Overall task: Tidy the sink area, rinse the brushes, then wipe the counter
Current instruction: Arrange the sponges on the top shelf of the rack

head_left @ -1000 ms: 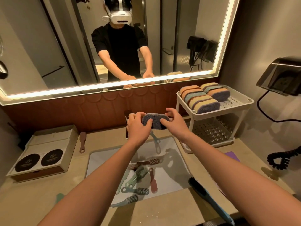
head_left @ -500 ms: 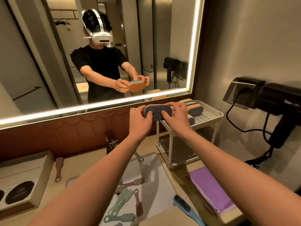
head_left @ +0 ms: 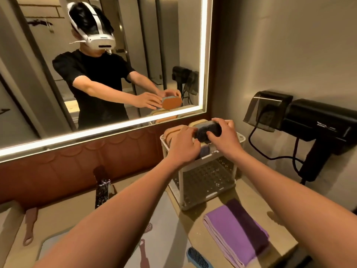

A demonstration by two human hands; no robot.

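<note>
One cam, worn on the person's head, wide-angle, aimed fwd and down along both forearms. Faces the back-right corner: mirror (head_left: pixel 48 84) up left, wall w/ hair dryer (head_left: pixel 316 128) at right. Rack (head_left: pixel 206 180) sits mid-frame, close, where the outstretched arms end; desk (head_left: pixel 249 194) runs along the bottom, under the cam. Left hand (head_left: pixel 181 147) and right hand (head_left: pixel 226 138) hold a sponge (head_left: pixel 204 132) near center. Mirror gives a 2nd angle, front-on: cam sees the sponge's dark side, reflection its orange side.
</note>
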